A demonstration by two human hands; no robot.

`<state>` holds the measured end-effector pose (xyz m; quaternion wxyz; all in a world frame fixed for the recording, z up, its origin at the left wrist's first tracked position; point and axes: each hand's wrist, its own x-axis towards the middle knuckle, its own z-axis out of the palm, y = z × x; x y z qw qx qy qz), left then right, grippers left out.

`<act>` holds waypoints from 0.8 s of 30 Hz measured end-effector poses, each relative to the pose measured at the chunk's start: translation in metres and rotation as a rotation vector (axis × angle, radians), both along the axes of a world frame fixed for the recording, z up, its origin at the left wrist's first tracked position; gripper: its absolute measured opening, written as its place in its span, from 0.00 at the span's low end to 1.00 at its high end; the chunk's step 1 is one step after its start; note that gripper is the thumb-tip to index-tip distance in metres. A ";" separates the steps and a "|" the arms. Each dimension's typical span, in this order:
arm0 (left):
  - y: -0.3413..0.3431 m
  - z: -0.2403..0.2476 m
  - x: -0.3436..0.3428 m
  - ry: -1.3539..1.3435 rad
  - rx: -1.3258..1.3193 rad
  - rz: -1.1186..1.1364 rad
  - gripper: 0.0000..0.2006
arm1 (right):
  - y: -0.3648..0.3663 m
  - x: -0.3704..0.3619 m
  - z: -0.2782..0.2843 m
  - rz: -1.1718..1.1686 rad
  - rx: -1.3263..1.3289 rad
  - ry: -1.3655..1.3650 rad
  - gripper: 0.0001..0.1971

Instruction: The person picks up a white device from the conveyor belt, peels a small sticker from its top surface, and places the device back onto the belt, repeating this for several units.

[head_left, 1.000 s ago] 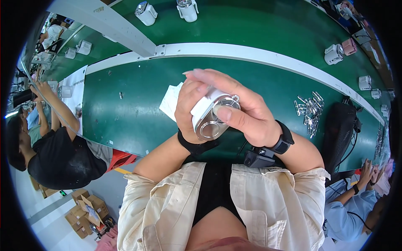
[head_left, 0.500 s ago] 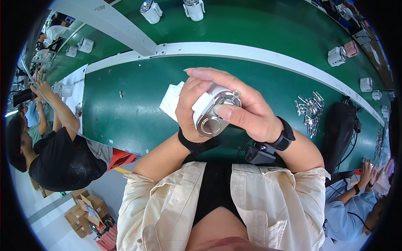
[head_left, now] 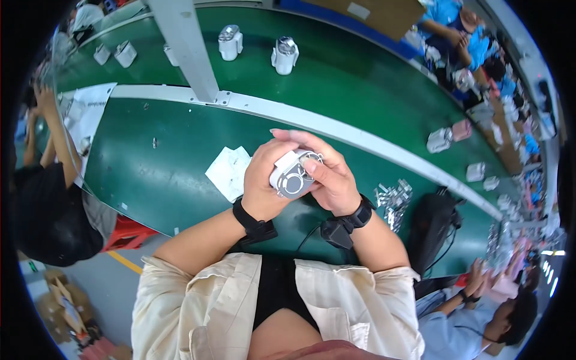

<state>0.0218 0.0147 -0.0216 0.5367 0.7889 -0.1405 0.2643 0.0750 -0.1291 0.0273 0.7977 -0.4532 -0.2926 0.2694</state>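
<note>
Because both palms close around it from opposite sides, the white and silver device (head_left: 288, 183) looks steadily supported, held above the green surface (head_left: 168, 165) with its top turned toward the wearer, an angle that seems to keep that face easy to see. The left hand (head_left: 260, 185) is curled around its left side, fingers bent, apparently bearing the body; what lies beneath its palm is hidden. The right hand (head_left: 337, 185) cups the other side, fingers arched over the far end and thumb laid on the top face, probably bracing it; whether that thumb presses hard, I cannot tell.

A white paper sheet (head_left: 227, 175) lies flat just beside the left hand. To the right, loose metal clips (head_left: 394, 201) are heaped near the black bag (head_left: 427, 231), presumably within easy reach. Beyond the white rail (head_left: 354, 132), two similar containers (head_left: 285, 55) stand apart from each other, likely kept clear of the nearer area.
</note>
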 end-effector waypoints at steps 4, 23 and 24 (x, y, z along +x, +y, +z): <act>-0.003 0.022 0.000 -0.020 0.139 0.141 0.44 | -0.009 0.029 -0.001 -0.066 -0.034 0.094 0.19; -0.007 0.026 -0.005 0.081 -0.143 0.079 0.40 | -0.085 0.231 -0.015 -0.979 -1.511 -0.614 0.19; -0.007 0.025 -0.006 0.078 -0.131 0.091 0.40 | -0.067 0.225 -0.007 -1.033 -1.511 -0.794 0.19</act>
